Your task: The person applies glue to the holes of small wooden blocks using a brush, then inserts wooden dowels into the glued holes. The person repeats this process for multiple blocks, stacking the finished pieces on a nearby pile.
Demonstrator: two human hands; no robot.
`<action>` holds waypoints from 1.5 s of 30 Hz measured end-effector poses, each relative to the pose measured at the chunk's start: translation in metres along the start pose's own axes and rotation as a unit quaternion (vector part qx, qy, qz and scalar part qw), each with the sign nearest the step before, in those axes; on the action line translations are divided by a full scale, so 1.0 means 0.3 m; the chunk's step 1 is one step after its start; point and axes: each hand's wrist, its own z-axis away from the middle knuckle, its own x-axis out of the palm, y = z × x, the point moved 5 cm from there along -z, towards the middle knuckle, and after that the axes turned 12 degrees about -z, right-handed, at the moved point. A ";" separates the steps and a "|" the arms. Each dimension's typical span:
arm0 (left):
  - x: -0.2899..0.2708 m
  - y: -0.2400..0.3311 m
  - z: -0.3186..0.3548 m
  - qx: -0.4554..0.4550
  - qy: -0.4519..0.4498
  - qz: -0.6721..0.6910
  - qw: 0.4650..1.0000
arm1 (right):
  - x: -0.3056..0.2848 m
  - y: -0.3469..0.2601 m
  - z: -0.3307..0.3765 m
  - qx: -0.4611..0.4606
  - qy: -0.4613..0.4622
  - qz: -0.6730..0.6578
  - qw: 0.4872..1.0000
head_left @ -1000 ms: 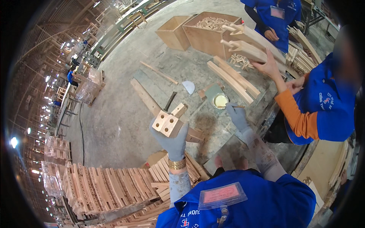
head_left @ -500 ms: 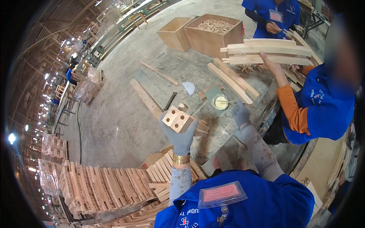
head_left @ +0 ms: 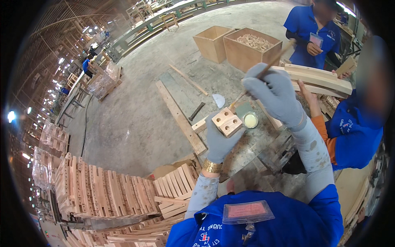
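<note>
My gloved left hand [head_left: 224,142] is wrapped round two pale wooden pieces [head_left: 227,122] held side by side, their drilled ends facing up with several round holes. In my gloved right hand [head_left: 275,92] is a thin wooden-handled brush [head_left: 240,98], pinched and slanting down to the left. Its tip is close to the far edge of the drilled ends; whether they touch I cannot tell. Just right of the wooden pieces stands a small round pot [head_left: 250,120] of pale yellowish paste, probably glue.
A hammer-like dark tool [head_left: 196,111] and a white half-disc [head_left: 219,100] lie beyond my left hand. Two wooden bins [head_left: 253,49] stand farther off, one full of dowels. At right, a co-worker holds wooden rails [head_left: 321,78]. Stacked slats [head_left: 107,191] fill the lower left.
My right hand has risen from beside the pot, bringing the brush up and over to the wooden pieces. My left hand still holds them. The whole view has shifted somewhat.
</note>
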 end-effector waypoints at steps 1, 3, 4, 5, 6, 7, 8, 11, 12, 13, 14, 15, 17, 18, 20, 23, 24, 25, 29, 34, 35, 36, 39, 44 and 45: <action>0.007 0.012 -0.004 0.005 -0.009 -0.002 1.000 | 0.017 -0.014 -0.014 -0.029 -0.028 0.039 0.998; 0.010 0.030 -0.009 -0.015 -0.016 0.037 0.999 | 0.050 -0.037 -0.032 -0.085 -0.085 0.115 0.986; 0.012 0.033 -0.011 -0.026 -0.019 0.057 0.998 | 0.056 -0.038 -0.032 -0.093 -0.090 0.125 0.984; 0.016 0.032 -0.014 -0.021 -0.023 0.044 0.999 | 0.061 -0.035 -0.031 -0.102 -0.095 0.135 0.981; 0.014 0.026 -0.014 -0.018 -0.025 0.028 0.999 | 0.071 -0.034 -0.031 -0.110 -0.100 0.140 0.979; 0.013 0.021 -0.014 -0.014 -0.027 0.011 0.999 | 0.079 -0.032 -0.034 -0.088 -0.111 0.150 0.978; 0.014 0.015 -0.012 -0.015 -0.029 0.020 0.999 | 0.087 -0.036 -0.036 -0.066 -0.123 0.161 0.977; 0.023 0.007 -0.008 -0.015 -0.038 0.042 0.998 | 0.102 -0.025 -0.033 -0.067 -0.129 0.179 0.973; 0.022 0.006 -0.009 -0.016 -0.038 0.043 0.998 | 0.108 -0.023 -0.034 -0.080 -0.129 0.181 0.972; 0.021 0.005 -0.009 -0.017 -0.038 0.044 0.998 | 0.112 -0.022 -0.037 -0.078 -0.134 0.189 0.970; 0.019 0.004 -0.009 -0.014 -0.036 0.038 0.999 | 0.117 -0.023 -0.039 -0.076 -0.140 0.197 0.967; 0.019 0.002 -0.009 -0.010 -0.034 0.034 0.999 | 0.121 -0.023 -0.040 -0.074 -0.146 0.205 0.965; 0.016 0.004 -0.008 -0.011 -0.033 0.034 0.999 | 0.126 -0.021 -0.042 -0.065 -0.149 0.203 0.965; 0.018 0.006 -0.009 -0.015 -0.035 0.041 0.998 | 0.127 -0.020 -0.041 -0.061 -0.150 0.204 0.966; 0.025 0.005 -0.010 -0.018 -0.039 0.051 0.998 | 0.129 -0.014 -0.042 -0.066 -0.142 0.216 0.964; 0.025 -0.004 -0.009 -0.017 -0.037 0.042 0.998 | 0.135 -0.015 -0.048 -0.075 -0.143 0.227 0.961; 0.025 -0.006 -0.011 -0.013 -0.035 0.031 0.999 | 0.134 -0.015 -0.051 -0.076 -0.144 0.231 0.959; 0.026 -0.006 -0.013 -0.010 -0.033 0.020 0.999 | 0.133 -0.013 -0.053 -0.078 -0.142 0.221 0.962; 0.030 -0.009 -0.015 -0.010 -0.028 0.017 0.999 | 0.133 -0.006 -0.061 -0.078 -0.141 0.221 0.962; 0.034 -0.008 -0.020 -0.013 -0.022 0.032 0.999 | 0.099 0.002 -0.080 -0.072 -0.094 0.191 0.974; 0.035 -0.004 -0.020 -0.015 -0.019 0.040 0.999 | 0.085 0.003 -0.084 -0.071 -0.074 0.176 0.979; 0.034 0.002 -0.021 -0.018 -0.016 0.047 0.999 | 0.072 0.006 -0.088 -0.069 -0.054 0.160 0.983; 0.028 0.016 -0.026 0.002 -0.005 0.025 1.000 | 0.044 -0.001 -0.088 -0.118 -0.030 0.181 0.976; 0.026 0.013 -0.029 -0.005 -0.006 0.019 1.000 | 0.022 0.015 -0.090 -0.042 -0.014 0.142 0.989; 0.028 0.016 -0.030 -0.010 -0.009 0.030 0.999 | 0.021 0.016 -0.090 -0.035 -0.018 0.148 0.988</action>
